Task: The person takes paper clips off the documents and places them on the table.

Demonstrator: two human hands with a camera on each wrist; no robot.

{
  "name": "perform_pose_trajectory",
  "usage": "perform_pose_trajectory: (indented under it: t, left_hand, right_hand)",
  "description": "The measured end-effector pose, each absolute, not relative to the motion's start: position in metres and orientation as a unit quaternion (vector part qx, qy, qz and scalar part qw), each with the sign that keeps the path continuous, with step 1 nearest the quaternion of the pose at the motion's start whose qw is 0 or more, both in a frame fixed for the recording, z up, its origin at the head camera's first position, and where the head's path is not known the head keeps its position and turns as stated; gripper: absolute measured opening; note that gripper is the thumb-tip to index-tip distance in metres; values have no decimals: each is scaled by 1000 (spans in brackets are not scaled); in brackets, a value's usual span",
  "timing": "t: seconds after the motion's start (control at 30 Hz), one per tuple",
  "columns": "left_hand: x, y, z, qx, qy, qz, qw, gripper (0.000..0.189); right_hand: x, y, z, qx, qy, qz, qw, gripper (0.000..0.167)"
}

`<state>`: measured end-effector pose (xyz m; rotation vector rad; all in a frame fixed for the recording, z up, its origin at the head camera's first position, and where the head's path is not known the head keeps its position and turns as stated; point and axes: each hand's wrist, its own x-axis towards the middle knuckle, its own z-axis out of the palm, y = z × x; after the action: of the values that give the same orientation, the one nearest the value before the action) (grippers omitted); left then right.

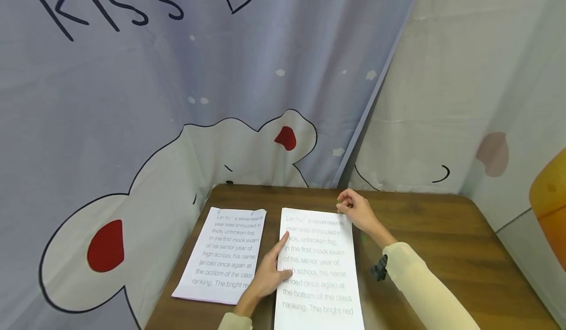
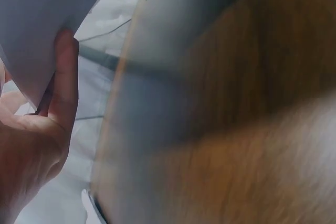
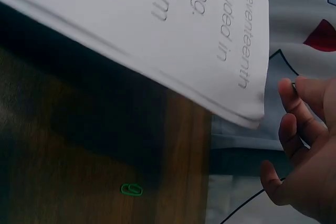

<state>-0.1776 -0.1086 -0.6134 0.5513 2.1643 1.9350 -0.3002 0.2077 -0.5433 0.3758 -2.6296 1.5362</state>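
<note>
A printed paper stack (image 1: 316, 271) is held up off the table, its top edge away from me. My left hand (image 1: 267, 275) grips it by the left edge, and in the left wrist view its fingers (image 2: 65, 77) lie against the sheets. At the stack's top right corner, my right hand (image 1: 359, 213) pinches a tiny paper clip (image 3: 294, 87) between thumb and index finger. Most of that clip is hidden by the fingertips. In the right wrist view the clip is just apart from the corner. A green paper clip (image 3: 131, 189) lies on the table below.
Left of the held sheets lies another printed stack (image 1: 225, 256), with two clips along its top edge. The brown wooden table (image 1: 424, 222) ends at a printed curtain (image 1: 265, 74). A dark device (image 1: 379, 268) is strapped at my right wrist.
</note>
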Motion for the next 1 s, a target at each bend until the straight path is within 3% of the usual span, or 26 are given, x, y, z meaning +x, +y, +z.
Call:
perform_pose_trajectory:
  t: [1.0]
  left_hand:
    - [-185,-118,-625,170,750,631,104,105]
  right_hand:
    - [-278,305,-601,75,-894,443,1,14]
